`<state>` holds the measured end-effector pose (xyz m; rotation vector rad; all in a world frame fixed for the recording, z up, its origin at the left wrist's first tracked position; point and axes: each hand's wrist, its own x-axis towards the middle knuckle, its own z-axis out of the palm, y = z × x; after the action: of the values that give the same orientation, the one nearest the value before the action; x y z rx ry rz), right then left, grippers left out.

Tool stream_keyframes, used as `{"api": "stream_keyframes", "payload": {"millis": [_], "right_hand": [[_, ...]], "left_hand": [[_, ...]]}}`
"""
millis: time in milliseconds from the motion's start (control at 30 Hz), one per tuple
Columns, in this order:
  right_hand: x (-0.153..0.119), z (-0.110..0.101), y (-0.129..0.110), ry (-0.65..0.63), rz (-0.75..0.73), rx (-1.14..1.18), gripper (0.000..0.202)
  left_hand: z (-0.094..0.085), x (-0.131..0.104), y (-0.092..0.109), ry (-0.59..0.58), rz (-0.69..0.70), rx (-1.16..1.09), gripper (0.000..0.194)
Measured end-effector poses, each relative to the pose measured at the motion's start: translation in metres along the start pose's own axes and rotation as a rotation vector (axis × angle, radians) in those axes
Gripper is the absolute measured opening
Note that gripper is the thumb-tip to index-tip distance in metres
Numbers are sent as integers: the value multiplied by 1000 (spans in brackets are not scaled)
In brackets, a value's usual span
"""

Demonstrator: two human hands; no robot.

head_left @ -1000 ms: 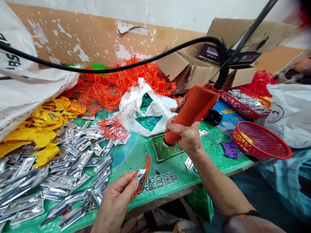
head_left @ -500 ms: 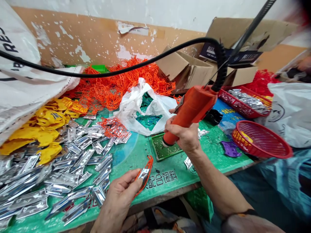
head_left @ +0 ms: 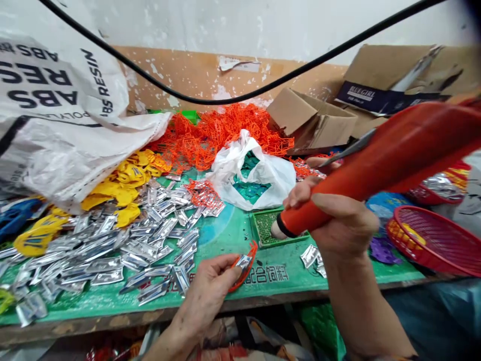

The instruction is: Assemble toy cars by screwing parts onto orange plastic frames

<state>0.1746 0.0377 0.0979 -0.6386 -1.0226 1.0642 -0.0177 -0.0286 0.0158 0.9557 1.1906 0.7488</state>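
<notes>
My right hand (head_left: pixel 338 220) is wrapped round a red-orange electric screwdriver (head_left: pixel 391 160) that has a lever along its side. Its dark-ringed nose points down and left, over a small green mesh tray (head_left: pixel 259 231); whether it touches the tray's contents cannot be made out. Close to the table's front edge, my left hand (head_left: pixel 210 281) pinches an orange plastic frame (head_left: pixel 248 271) together with a shiny metal plate (head_left: pixel 242 261). To the left of that hand lie many loose metal plates (head_left: pixel 150 255), scattered over the green table cover.
Orange frames (head_left: pixel 225 130) are heaped at the back, behind a white plastic bag (head_left: pixel 278 175) of green pieces. Yellow parts (head_left: pixel 120 193) and a printed sack (head_left: pixel 63 135) stand left. Cardboard boxes (head_left: pixel 315 120) and a red basket (head_left: pixel 443 240) are right. A black cable (head_left: pixel 225 100) hangs across.
The view has swung to the left. The screwdriver has tilted closer to level, with its rear end swung to the right and nearer to me. My left hand keeps its pinch on the frame and plate.
</notes>
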Motion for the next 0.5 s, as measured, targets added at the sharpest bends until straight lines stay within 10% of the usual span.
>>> {"api": "stream_keyframes", "payload": {"millis": [500], "right_hand": [[-32, 26, 7, -215, 59, 136, 34]], "left_hand": [[-1, -6, -4, -76, -89, -199, 21]]}}
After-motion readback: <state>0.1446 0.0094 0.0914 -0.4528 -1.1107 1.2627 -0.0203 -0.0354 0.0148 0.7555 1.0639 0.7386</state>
